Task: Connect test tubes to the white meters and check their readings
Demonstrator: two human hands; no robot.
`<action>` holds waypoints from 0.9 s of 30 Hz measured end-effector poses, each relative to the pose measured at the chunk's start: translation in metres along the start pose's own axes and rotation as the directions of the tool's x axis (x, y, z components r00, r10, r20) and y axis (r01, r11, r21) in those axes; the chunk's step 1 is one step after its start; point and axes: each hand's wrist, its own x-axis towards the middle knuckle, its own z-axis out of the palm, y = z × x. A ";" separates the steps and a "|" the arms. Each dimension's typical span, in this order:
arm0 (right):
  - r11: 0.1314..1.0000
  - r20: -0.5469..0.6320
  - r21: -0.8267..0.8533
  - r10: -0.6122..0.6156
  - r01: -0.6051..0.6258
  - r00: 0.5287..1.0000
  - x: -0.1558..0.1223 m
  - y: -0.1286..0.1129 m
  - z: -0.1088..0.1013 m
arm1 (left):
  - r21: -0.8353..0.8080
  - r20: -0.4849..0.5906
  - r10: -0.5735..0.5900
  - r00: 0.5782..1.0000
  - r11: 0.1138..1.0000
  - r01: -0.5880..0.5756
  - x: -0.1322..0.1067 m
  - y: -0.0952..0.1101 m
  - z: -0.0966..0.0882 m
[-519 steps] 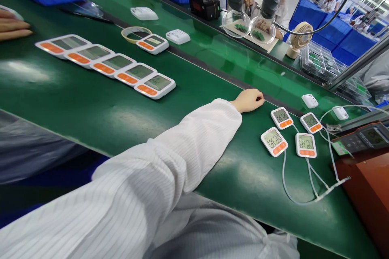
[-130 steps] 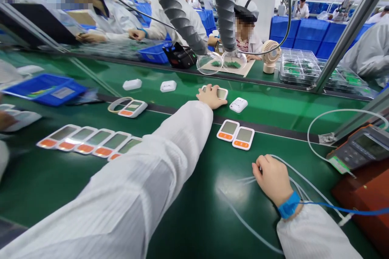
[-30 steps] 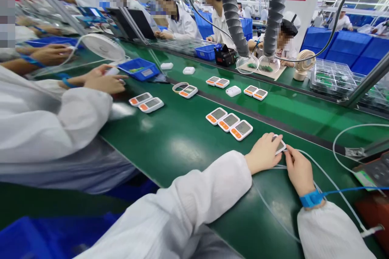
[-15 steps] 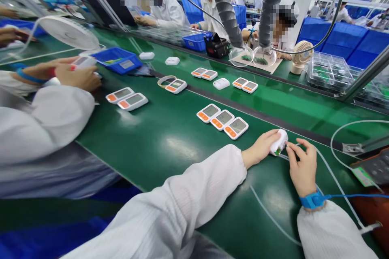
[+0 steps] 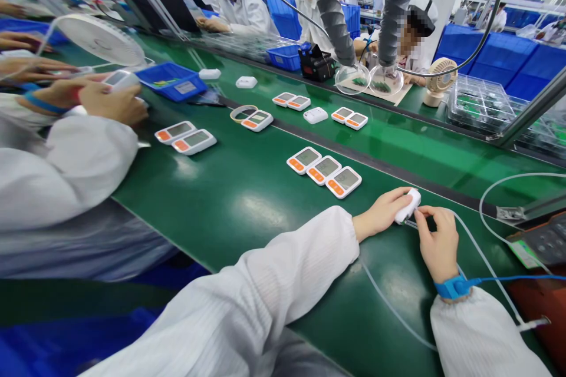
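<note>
Left hand (image 5: pixel 379 216) clamps a white unit (image 5: pixel 407 206), tipped on edge on the desk (image 5: pixel 247 200) right of three meters (image 5: pixel 324 172). Right hand (image 5: pixel 437 245) pinches the cable (image 5: pixel 391 313) end against it. Judging by this, plugging in; next calls for aligning plug and port.

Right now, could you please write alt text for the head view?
The left hand holds a white device on edge on the green belt while the right hand pinches a cable at it. Three orange-buttoned display units lie nearby.
</note>
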 end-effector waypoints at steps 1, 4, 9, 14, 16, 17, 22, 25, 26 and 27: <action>1.000 0.001 0.000 -0.008 0.008 1.000 0.000 0.000 0.000 | 0.001 0.003 0.000 1.000 1.000 0.000 0.000 0.000 0.000; 0.999 0.002 0.001 -0.032 0.032 0.999 0.000 0.000 0.001 | 0.006 0.010 -0.005 1.000 1.000 0.005 0.000 0.001 -0.001; 0.999 -0.008 0.010 -0.036 0.037 0.999 0.000 -0.002 0.001 | 0.035 0.003 0.003 1.000 0.999 -0.003 0.000 0.001 0.000; 0.999 -0.021 0.014 -0.045 0.045 0.999 0.000 -0.002 0.002 | 0.060 0.012 0.013 1.000 0.998 -0.014 -0.001 0.001 0.001; 0.999 -0.020 0.013 -0.045 0.045 0.999 0.000 -0.001 0.002 | 0.077 0.028 0.010 1.000 0.997 -0.012 -0.001 0.001 0.000; 0.999 -0.018 0.012 -0.044 0.045 0.999 -0.001 -0.001 0.002 | 0.086 0.033 0.009 0.999 0.996 -0.012 -0.002 0.001 0.000; 0.999 -0.014 0.003 -0.048 0.048 0.999 -0.001 -0.001 0.002 | 0.109 0.041 0.017 0.999 0.994 -0.022 -0.002 0.001 0.000; 1.000 -0.013 0.001 -0.029 0.029 0.999 -0.001 -0.002 0.002 | 0.130 0.050 0.025 0.998 0.991 -0.031 -0.002 0.001 0.001; 1.000 -0.011 -0.001 -0.023 0.023 1.000 -0.001 -0.003 0.002 | 0.138 0.051 0.026 0.998 0.990 -0.033 -0.002 0.001 0.001; 1.000 -0.009 -0.003 -0.019 0.019 1.000 -0.001 -0.003 0.002 | 0.147 0.052 0.027 0.998 0.989 -0.034 -0.002 0.001 0.001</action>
